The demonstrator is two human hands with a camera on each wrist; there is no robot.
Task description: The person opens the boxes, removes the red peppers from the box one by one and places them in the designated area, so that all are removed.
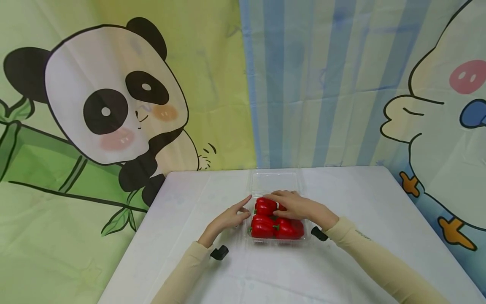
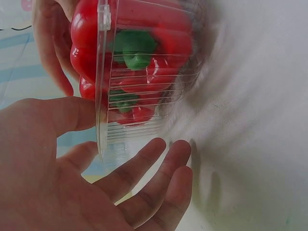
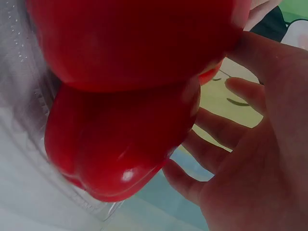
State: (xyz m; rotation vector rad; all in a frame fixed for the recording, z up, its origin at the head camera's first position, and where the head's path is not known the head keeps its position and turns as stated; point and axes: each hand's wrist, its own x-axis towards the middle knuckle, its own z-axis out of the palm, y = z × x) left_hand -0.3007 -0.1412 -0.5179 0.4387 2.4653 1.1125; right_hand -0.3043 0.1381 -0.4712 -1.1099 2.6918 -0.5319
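Note:
Several red bell peppers (image 1: 262, 229) with green stems fill a clear plastic clamshell box (image 1: 279, 241) on the table. The box's lid (image 1: 275, 181) lies folded back at the far side. My left hand (image 1: 230, 217) is at the box's left side. Its thumb lies against the rim in the left wrist view, and the other fingers (image 2: 144, 171) spread loosely beside the wall. My right hand (image 1: 296, 206) reaches over the box from the right, fingertips on the back peppers, partly hiding the back right pepper. In the right wrist view its fingers (image 3: 216, 127) are spread and gently bent along the peppers.
A white cloth covers the table (image 1: 341, 185). Behind it hangs a curtain (image 1: 212, 84) printed with a panda and other cartoon figures. Black wrist cameras (image 1: 220, 253) sit under both wrists, close over the tabletop.

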